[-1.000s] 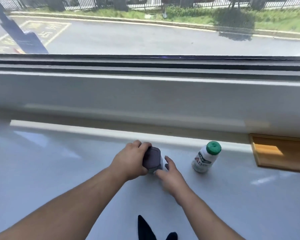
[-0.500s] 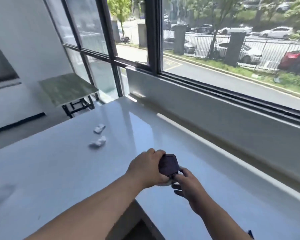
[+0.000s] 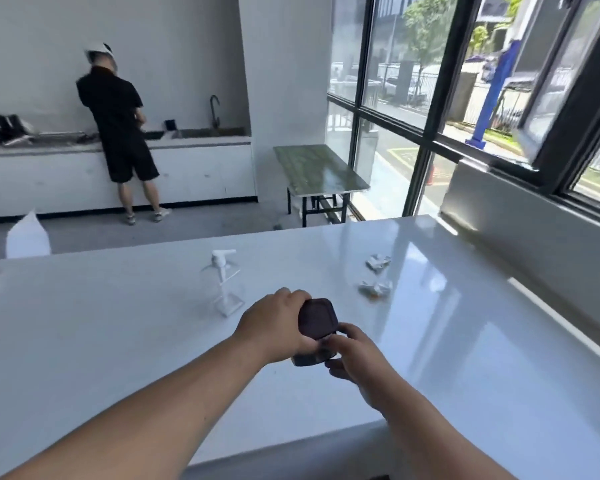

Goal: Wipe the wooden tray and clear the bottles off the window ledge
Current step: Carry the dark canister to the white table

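Observation:
A bottle with a dark angular cap (image 3: 317,320) is held above the white counter (image 3: 118,341). My left hand (image 3: 274,327) wraps its left side and cap. My right hand (image 3: 352,355) pinches its lower right side with fingertips. Most of the bottle's body is hidden by my fingers. A clear pump bottle with a white pump head (image 3: 224,282) stands on the counter to the left of my hands. The window ledge (image 3: 534,216) runs along the right. The wooden tray and the green-capped bottle are out of view.
Two crumpled white wipes (image 3: 376,287) lie on the counter ahead to the right. A green-topped folding table (image 3: 317,169) stands beyond the counter. A person in black (image 3: 118,126) stands at a far sink counter, back turned. A white bag (image 3: 26,237) sits at far left.
My view has swung left from the window ledge to the room. Both hands still hold the dark-capped bottle, now over the counter's middle. The tray and green-capped bottle have left view.

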The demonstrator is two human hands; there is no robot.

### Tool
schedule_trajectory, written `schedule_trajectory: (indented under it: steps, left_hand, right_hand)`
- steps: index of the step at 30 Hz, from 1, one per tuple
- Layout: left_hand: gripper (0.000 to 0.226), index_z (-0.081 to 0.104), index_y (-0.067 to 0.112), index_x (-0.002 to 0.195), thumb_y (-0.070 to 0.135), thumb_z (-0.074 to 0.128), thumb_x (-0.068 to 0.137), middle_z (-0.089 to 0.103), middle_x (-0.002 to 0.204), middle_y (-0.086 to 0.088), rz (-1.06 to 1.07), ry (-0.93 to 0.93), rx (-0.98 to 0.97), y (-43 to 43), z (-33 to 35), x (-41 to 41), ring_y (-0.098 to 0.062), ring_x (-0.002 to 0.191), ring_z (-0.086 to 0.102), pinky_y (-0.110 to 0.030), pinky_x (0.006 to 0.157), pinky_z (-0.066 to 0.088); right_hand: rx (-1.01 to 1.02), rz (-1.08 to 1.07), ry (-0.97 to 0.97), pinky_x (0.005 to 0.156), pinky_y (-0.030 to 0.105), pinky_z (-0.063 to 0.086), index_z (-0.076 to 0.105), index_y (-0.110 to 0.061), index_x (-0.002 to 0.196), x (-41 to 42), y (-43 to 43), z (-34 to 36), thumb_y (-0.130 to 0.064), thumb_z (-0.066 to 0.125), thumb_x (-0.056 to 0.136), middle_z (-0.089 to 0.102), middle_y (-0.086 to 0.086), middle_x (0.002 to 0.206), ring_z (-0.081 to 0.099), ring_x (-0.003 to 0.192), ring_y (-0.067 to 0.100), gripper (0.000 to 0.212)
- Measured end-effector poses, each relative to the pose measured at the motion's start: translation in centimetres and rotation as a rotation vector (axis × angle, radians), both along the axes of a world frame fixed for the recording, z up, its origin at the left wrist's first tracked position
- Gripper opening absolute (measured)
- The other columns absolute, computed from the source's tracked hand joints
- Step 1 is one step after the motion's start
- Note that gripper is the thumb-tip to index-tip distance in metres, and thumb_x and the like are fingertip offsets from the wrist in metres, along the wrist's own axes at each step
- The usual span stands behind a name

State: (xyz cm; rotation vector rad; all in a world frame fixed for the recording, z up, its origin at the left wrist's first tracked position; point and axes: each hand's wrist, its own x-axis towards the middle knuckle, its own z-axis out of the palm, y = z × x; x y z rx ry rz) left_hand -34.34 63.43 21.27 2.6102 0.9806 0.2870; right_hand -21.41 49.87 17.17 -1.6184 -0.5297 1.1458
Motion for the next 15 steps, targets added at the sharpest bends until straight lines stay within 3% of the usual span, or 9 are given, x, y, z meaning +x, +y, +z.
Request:
schedule_trajectory:
  steps: [4,9,12,15]
  left_hand:
    - [0.077,0.056,0.046,0.118,0.085,0.068,0.052,0.057,0.101,0.014,0.1,0.008,-0.024,5.0,-1.4,-2.3,-0.013,0.092,0.062,-0.032,0.065,0.046]
    - [0.086,0.054,0.042,0.127,0.082,0.059,0.05,0.058,0.11,0.009,0.156,0.093,-0.048,11.7,-3.9,-0.7,-0.017,0.098,0.063,-0.036,0.071,0.054]
    - [0.093,0.053,0.038,0.128,0.082,0.051,0.046,0.057,0.112,0.007,0.18,0.142,-0.076,15.6,-6.2,1.9,-0.019,0.1,0.063,-0.037,0.072,0.057]
    - [0.087,0.051,0.035,0.13,0.079,0.064,0.056,0.056,0.114,0.005,0.205,0.215,-0.123,19.1,-9.3,4.9,-0.019,0.102,0.062,-0.037,0.072,0.057]
  right_hand:
    - [-0.013,0.069,0.022,0.074,0.033,0.051,0.066,-0.026,0.118,-1.2,6.6,-1.3,-0.027,0.068,0.07,0.069,0.002,0.086,0.057,0.071,0.021,0.048]
    - [-0.017,0.082,0.062,0.075,0.036,0.048,0.065,-0.024,0.122,0.4,14.5,-4.9,-0.016,0.064,0.082,0.066,0.004,0.086,0.054,0.073,0.022,0.041]
    - [-0.043,0.082,0.094,0.072,0.035,0.045,0.062,-0.021,0.128,2.9,19.1,-7.6,-0.02,0.061,0.074,0.065,0.006,0.089,0.054,0.072,0.022,0.054]
    - [-0.107,0.106,0.092,0.077,0.033,0.046,0.061,-0.023,0.131,5.9,23.0,-10.7,-0.021,0.06,0.073,0.07,0.005,0.102,0.06,0.081,0.018,0.057]
